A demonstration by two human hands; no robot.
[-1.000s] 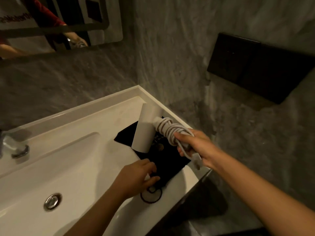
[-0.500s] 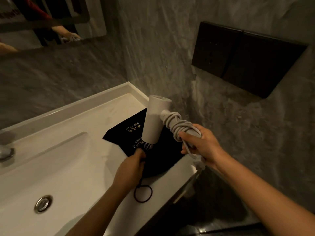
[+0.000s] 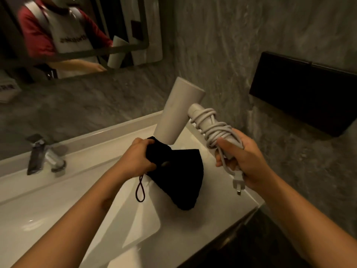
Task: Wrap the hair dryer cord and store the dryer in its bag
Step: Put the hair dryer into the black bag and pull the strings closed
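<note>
The cord (image 3: 214,130) looks done with: it lies in loose coils round the handle of the hair dryer (image 3: 177,111), so we judge the wrapping step finished and the bagging step in hand. Our right hand (image 3: 243,157) is closed round the handle's lower end, fingers and thumb curled over the coils to pin them, and the plug (image 3: 238,184) hangs free on a short tail below the fist. The dryer is in the air above the right end of the sink counter (image 3: 228,194), barrel slanting down to the left, its lower end just at the top of the black bag (image 3: 179,176). Our left hand (image 3: 135,161) grips the bag by its gathered top, fingers curled tight into the cloth, with the drawstring loop (image 3: 140,190) dangling beneath. Whether the bag's bottom rests on the counter or hangs just clear we cannot tell. The barrel has not gone in – the mouth is bunched shut inside our fist. The next move, as we read it, calls for loosening that grip to spread the opening wide enough for the barrel, then feeding the dryer in nose first while our right hand keeps the coils from slipping – the loose plug is the likeliest thing to snag on the rim.
</note>
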